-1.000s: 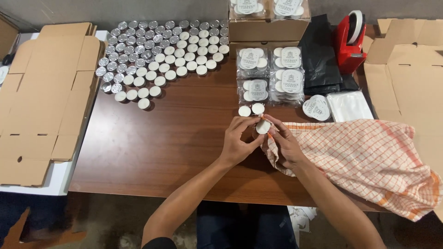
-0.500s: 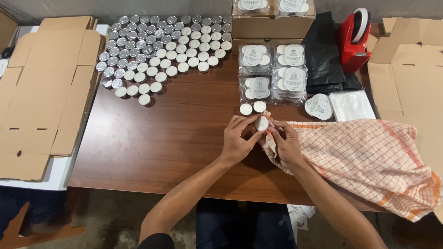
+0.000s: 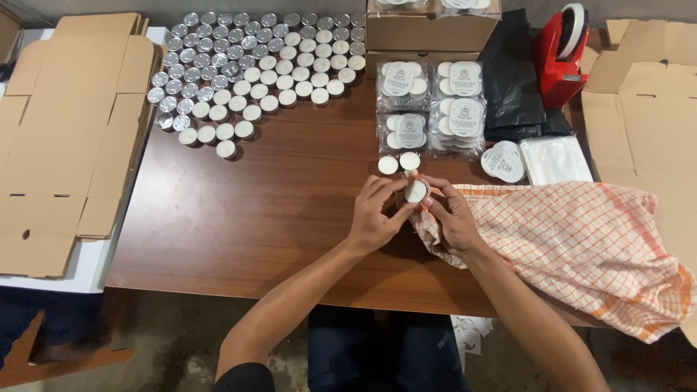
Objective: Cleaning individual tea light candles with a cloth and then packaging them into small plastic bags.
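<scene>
Both hands meet over the middle of the brown wooden table [image 3: 239, 225]. My left hand [image 3: 377, 214] and my right hand [image 3: 450, 214] together pinch one small white tealight candle [image 3: 415, 191] between their fingertips. The right hand also presses a corner of an orange-checked cloth [image 3: 573, 247] against the candle. Two loose white tealights [image 3: 398, 162] lie on the table just beyond my fingers.
Several tealights in silver cups [image 3: 247, 65] cover the far left of the table. Clear packs of tealights [image 3: 432, 109] stand behind the hands, below a cardboard box [image 3: 428, 33]. Black bags [image 3: 512, 80], a red tape dispenser [image 3: 559, 54], round labels [image 3: 503, 161] and flattened cartons [image 3: 65, 131] lie around.
The hands stay together on the same tealight, fingers shifting slightly around it. The view has drifted a little; nothing else on the table has moved.
</scene>
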